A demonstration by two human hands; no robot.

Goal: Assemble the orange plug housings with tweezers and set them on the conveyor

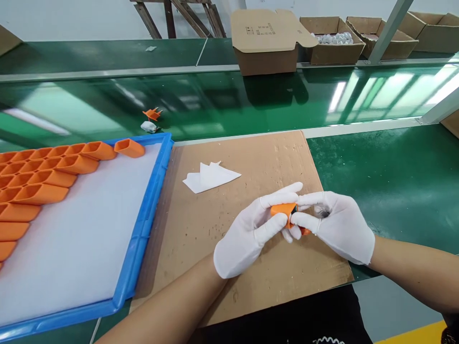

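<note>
My left hand [247, 234], in a white glove, is closed on an orange plastic housing [281, 209] above the cardboard mat. My right hand [335, 224], gloved too, has its thumb and fingers pinched at the right end of this housing. Something dark shows at that end, between the two hands, but its kind is hidden by the fingers. A small clear, shiny thing [322, 211] shows within the right hand's curled fingers. Below the fingertips a second bit of orange [304, 231] peeks out; whether it belongs to the same piece I cannot tell.
The cardboard mat [193, 239] lies on a green table [387, 177], with folded white paper [211, 177] on it. To the left, a blue-rimmed tray [143, 229] holds rows of orange housings [53, 177]. Orange scraps [153, 113] lie beyond it. Cardboard boxes [265, 59] line the back shelf.
</note>
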